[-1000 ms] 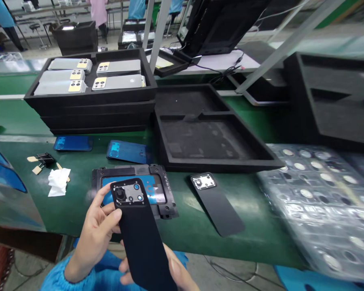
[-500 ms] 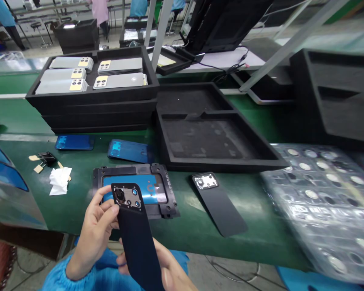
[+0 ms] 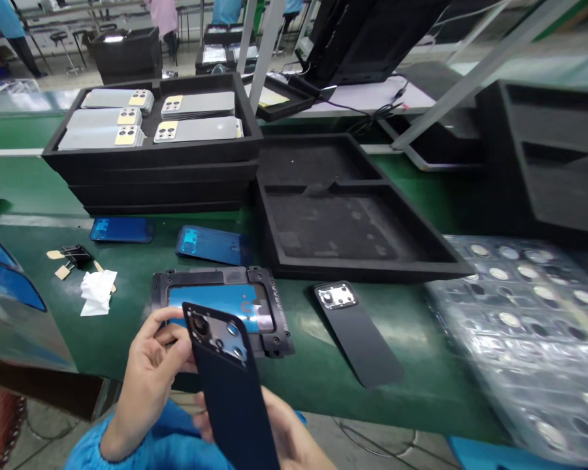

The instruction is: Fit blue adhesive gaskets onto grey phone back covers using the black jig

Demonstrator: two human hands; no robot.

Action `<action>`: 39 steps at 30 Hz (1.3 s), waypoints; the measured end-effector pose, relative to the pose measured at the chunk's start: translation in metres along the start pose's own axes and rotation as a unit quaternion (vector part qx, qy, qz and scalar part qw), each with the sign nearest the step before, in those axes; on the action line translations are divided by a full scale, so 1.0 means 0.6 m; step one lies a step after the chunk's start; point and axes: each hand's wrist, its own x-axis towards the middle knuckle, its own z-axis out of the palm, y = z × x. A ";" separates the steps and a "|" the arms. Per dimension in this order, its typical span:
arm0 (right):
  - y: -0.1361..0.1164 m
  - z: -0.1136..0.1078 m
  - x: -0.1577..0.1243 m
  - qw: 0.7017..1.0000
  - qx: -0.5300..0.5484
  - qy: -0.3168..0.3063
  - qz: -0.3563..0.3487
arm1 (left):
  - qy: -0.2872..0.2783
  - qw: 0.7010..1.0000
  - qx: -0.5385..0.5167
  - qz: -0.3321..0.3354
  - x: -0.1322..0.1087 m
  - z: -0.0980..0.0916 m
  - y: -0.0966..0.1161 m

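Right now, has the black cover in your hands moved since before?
Yes: the black cover has tilted, its top-right corner lower in view against the black frame.

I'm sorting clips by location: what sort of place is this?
Likely a phone-parts factory or workshop: a black tray holds stacked silver phone panels, a dark panel is held in front, and people in blue and pink behind.

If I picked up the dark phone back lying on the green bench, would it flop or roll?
The phone back is probably stiff: the similar panel, held by the left hand and the right hand, shows no obvious bend. It looks thin, so may feel light. Its broad, flat shape makes rolling unlikely.
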 end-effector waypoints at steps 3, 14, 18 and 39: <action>-0.024 -0.030 -0.018 0.976 -0.163 0.048 -0.136 | 0.050 0.992 0.032 0.108 0.008 -0.023 -0.002; -0.156 -0.087 0.052 0.708 -0.673 0.117 -0.179 | 0.125 0.981 0.089 0.116 0.085 -0.073 -0.037; -0.164 -0.092 0.077 0.673 -0.715 0.095 -0.166 | 0.096 0.982 0.112 0.122 0.082 -0.067 -0.042; -0.163 -0.101 0.087 0.677 -0.718 0.071 -0.147 | 0.100 0.984 0.119 0.089 0.077 -0.063 -0.042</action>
